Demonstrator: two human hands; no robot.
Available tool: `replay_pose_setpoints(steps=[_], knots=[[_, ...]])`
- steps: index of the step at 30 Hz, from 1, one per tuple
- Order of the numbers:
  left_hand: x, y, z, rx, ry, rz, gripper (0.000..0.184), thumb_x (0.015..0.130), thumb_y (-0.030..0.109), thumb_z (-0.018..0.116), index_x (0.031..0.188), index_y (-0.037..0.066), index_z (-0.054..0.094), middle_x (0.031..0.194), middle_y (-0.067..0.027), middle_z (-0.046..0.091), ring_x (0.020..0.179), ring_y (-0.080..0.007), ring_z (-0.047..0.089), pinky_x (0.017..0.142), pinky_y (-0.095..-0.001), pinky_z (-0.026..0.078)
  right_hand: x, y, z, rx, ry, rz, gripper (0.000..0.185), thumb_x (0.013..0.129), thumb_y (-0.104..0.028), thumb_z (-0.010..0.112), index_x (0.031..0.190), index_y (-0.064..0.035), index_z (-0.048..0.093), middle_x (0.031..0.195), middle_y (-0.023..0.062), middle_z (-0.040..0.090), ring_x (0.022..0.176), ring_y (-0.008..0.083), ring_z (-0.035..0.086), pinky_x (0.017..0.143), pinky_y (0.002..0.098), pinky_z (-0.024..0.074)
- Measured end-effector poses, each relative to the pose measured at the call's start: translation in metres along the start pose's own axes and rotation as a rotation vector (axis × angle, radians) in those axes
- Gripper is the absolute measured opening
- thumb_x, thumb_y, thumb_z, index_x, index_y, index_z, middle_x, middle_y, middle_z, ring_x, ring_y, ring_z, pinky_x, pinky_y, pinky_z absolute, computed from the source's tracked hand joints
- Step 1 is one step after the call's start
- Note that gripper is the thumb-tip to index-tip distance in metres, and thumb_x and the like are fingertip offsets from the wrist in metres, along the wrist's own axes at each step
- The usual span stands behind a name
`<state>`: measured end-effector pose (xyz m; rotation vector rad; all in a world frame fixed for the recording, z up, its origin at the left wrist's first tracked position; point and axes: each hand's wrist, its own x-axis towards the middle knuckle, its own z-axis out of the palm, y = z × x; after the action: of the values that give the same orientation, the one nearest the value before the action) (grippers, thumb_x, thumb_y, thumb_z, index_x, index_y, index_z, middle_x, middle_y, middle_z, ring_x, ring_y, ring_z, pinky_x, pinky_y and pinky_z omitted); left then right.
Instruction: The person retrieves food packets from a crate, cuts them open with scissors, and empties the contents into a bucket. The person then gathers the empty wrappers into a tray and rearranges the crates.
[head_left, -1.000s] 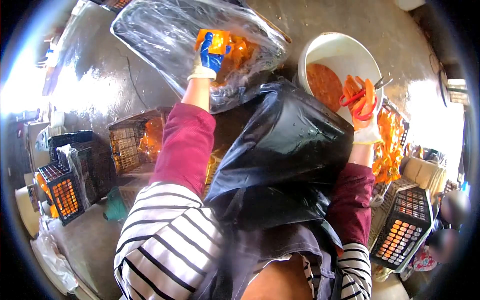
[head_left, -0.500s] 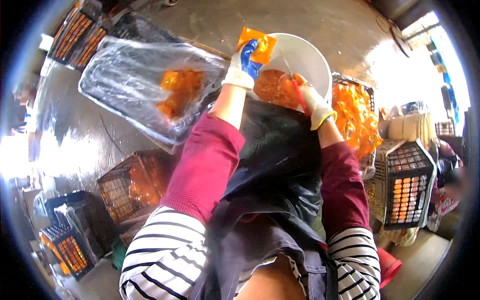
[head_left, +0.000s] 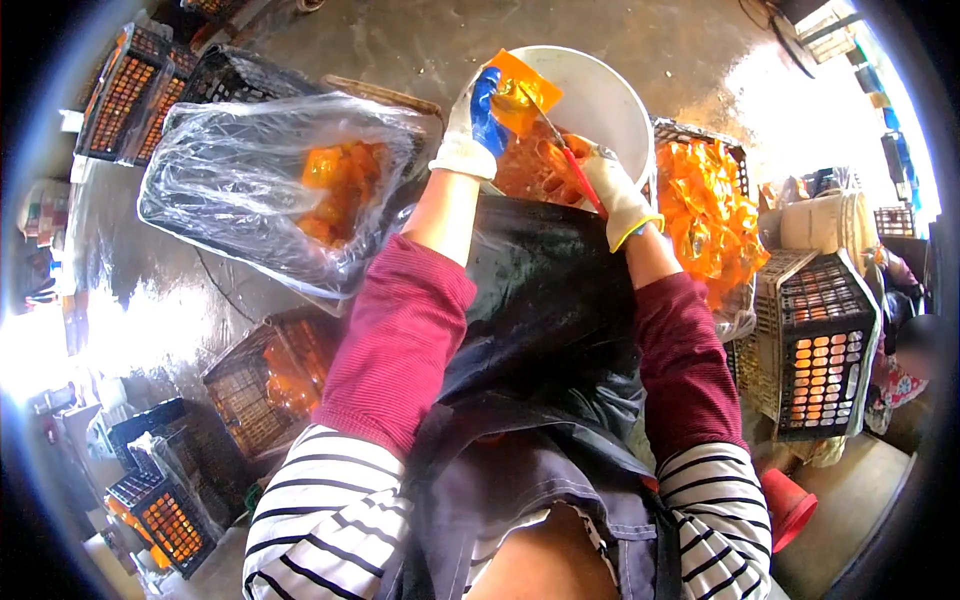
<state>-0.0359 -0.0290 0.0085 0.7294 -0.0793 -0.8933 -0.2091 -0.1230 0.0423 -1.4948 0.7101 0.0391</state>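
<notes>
Left hand (head_left: 482, 118) pinches an orange packet (head_left: 515, 92) at the edge of bucket (head_left: 612, 95); right hand (head_left: 614, 192) grips scissors (head_left: 582, 180); beyond both, floor (head_left: 660, 40) spreads wide.

Shiny floor (head_left: 690, 40) — white bucket (head_left: 612, 105); crates (head_left: 232, 385) around.

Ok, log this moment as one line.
left hand: shiny orange packet | right hand: red-handled metal scissors at packet | below: round white bucket, reddish contents
</notes>
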Motion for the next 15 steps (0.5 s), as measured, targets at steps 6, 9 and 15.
replay_pose_setpoints(steps=[6, 9, 15], knots=[[0.013, -0.013, -0.018, 0.421, -0.099, 0.038, 0.049, 0.089, 0.028, 0.059, 0.129, 0.007, 0.041, 0.115, -0.0122, 0.055, 0.1, -0.0264, 0.058, 0.08, -0.0357, 0.053, 0.023, 0.023, 0.005, -0.173, 0.138, -0.266, 0.031, 0.087, -0.018, 0.062, 0.115, -0.0038, 0.057, 0.085, 0.0038, 0.063, 0.067, 0.0099, 0.06, 0.059, 0.0231, 0.0451], [0.007, -0.022, -0.019, 0.529, -0.027, 0.039, 0.05, 0.088, 0.041, 0.058, 0.119, 0.002, 0.054, 0.104, -0.0124, 0.061, 0.086, -0.0201, 0.061, 0.071, -0.0278, 0.052, 0.014, 0.014, 0.007, -0.105, 0.14, -0.164, 0.028, 0.088, -0.019, 0.062, 0.111, -0.0031, 0.058, 0.085, 0.0018, 0.062, 0.073, 0.0091, 0.057, 0.063, 0.023, 0.0439], [-0.001, -0.015, -0.011, 0.664, -0.05, 0.028, 0.044, 0.085, 0.034, 0.062, 0.116, 0.002, 0.055, 0.101, -0.0113, 0.06, 0.089, -0.0166, 0.058, 0.072, -0.0252, 0.049, 0.026, 0.03, 0.007, -0.25, 0.2, -0.246, 0.024, 0.088, -0.017, 0.062, 0.107, -0.0029, 0.06, 0.089, 0.0013, 0.062, 0.083, 0.0096, 0.054, 0.072, 0.0238, 0.0434]])
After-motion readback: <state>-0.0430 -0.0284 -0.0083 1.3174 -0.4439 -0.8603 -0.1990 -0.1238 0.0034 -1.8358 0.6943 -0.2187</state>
